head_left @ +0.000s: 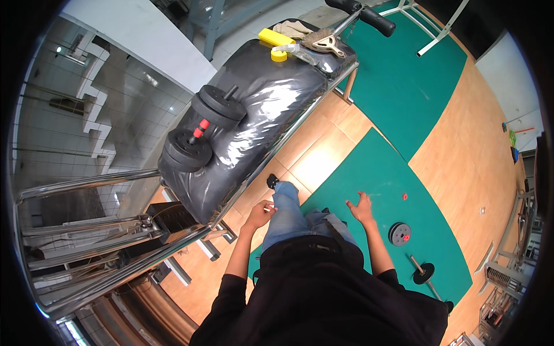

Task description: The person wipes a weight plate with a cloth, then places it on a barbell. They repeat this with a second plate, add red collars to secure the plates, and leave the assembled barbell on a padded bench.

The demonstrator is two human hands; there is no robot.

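Note:
My left hand [261, 214] hangs beside my left thigh, near the bench edge, its fingers curled together. A small pale spot shows at the fingertips, too small to name. My right hand [362, 209] is held out over the green mat with thumb and fingers apart and nothing in it. On the black padded bench [254, 150] to my left lies an assembled dumbbell with black plates [218, 106] and a red-and-black bar [201, 128]. Farther along the bench are a brush [324, 42], a yellow box-like piece [276, 37], a yellow tape roll [279, 55] and a beige cloth [292, 29].
Weight plates [399, 234], a red collar nut [404, 196] and a bar with a black plate [424, 273] lie on the green mat [358, 167] to my right. Chrome rails [115, 245] of a machine stand at the left. A white metal frame [430, 34] stands at the far right.

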